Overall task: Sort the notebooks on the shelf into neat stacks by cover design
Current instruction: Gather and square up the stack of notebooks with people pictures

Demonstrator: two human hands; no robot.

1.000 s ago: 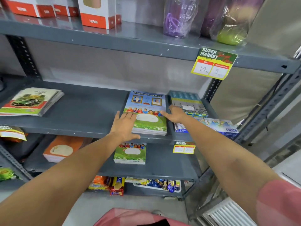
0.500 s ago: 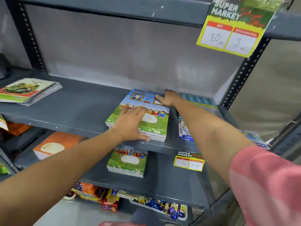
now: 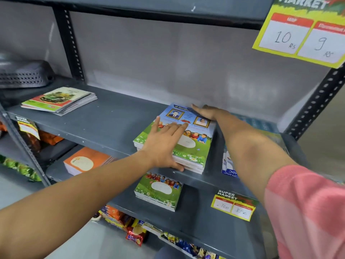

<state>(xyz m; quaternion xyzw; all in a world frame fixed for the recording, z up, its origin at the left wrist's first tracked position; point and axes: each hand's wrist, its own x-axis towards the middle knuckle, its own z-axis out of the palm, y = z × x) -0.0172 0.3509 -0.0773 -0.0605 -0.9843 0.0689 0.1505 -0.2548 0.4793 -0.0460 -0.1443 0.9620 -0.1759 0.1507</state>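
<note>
Both hands, left hand [image 3: 164, 144] and right hand [image 3: 204, 113], press flat and open on my green notebook stack [image 3: 188, 146], squaring its edges.

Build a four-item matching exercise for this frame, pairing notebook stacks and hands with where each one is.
Column 1:
1. car-cover stack
2. orange stack
3. left hand
4. right hand

Column 2:
A. at the far edge of the children-cover stack
B. lower shelf, left
C. flat on top of the children-cover stack, thumb at its front edge
D. middle shelf, far left

Pairs: 1-D, 2-B, 3-C, 4-A
</note>
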